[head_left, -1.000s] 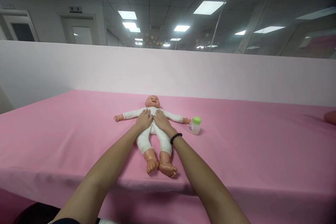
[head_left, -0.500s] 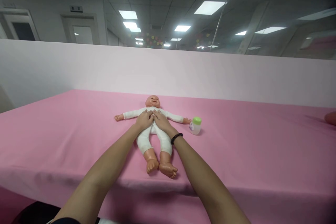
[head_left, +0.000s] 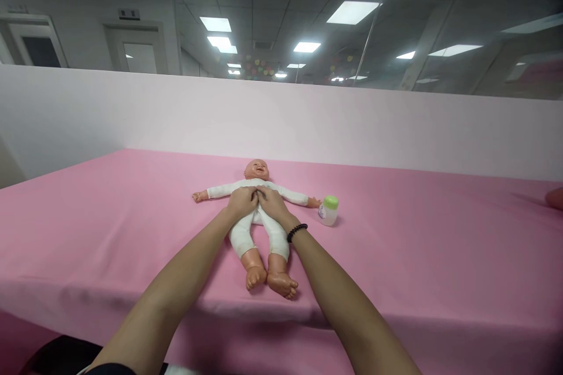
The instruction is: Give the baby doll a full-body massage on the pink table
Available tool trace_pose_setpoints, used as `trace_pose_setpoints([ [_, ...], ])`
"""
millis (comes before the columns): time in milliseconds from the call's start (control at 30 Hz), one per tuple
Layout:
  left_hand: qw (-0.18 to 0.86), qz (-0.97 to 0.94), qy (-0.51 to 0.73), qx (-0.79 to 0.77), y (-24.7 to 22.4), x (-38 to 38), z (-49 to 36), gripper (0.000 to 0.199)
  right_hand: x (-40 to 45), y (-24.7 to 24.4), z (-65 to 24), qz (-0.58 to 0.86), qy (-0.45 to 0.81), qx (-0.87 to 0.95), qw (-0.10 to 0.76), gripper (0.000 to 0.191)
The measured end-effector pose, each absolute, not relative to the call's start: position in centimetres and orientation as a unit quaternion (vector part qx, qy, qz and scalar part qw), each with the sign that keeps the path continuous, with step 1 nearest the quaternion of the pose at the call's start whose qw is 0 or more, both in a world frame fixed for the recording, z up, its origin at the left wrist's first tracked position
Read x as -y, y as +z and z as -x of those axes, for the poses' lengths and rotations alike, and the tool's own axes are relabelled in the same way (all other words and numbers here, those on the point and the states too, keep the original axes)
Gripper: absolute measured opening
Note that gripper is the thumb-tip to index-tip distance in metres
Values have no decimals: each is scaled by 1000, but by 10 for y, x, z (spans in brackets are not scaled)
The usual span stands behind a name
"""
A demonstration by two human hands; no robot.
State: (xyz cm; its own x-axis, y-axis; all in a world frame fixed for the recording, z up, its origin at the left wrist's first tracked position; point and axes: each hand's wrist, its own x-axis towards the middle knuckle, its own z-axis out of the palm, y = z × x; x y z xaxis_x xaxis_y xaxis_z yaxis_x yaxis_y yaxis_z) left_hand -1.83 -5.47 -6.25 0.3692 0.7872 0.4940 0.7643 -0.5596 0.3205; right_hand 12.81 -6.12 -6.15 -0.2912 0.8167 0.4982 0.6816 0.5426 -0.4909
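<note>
A baby doll [head_left: 277, 234] with a white cloth body lies on its back, its head at the far end and its feet toward me. Both my hands rest side by side on its torso. My left hand [head_left: 241, 201] is closed, fingers curled inward against the doll's front. Close beside it, my right hand [head_left: 271, 203] is closed in the same way, with a dark beaded bracelet [head_left: 297, 232] on the wrist. Whether the curled fingers pinch any cloth is hidden. By the doll's hand on the right stands a small clear bottle [head_left: 328, 212] with a green cap.
A pink cloth [head_left: 417, 246] covers the wide table. Behind it runs a low white wall [head_left: 281, 120] with glass above. At the far right edge a rounded skin-toned object [head_left: 555, 198] is partly cut off.
My fingers, which lay stretched flat over the doll's chest, are now curled inward. The hands stay on the torso. The doll and bottle have not moved.
</note>
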Motion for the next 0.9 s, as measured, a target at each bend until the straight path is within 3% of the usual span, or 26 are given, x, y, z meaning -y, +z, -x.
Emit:
trace_pose_setpoints([
  [100, 68, -841, 299, -445, -69, 43, 24, 49, 50, -67, -132, 476, 147, 799, 338, 49],
  [300, 139, -787, 241, -550, -80, 20, 55, 60, 40, -78, -161, 615, 167, 727, 255, 64],
  [567, 5, -743, 208, -636, -89, 10, 107, 50, 45, -90, -226, 756, -15, 620, 208, 63],
  [767, -7, -573, 283, -769, -91, 13, 132, 36, 47, -90, -251, 802, 9, 531, 272, 38],
  [900, -14, -492, 389, -779, -93, 12, 132, 33, 48, -89, -253, 799, 62, 456, 387, 41],
])
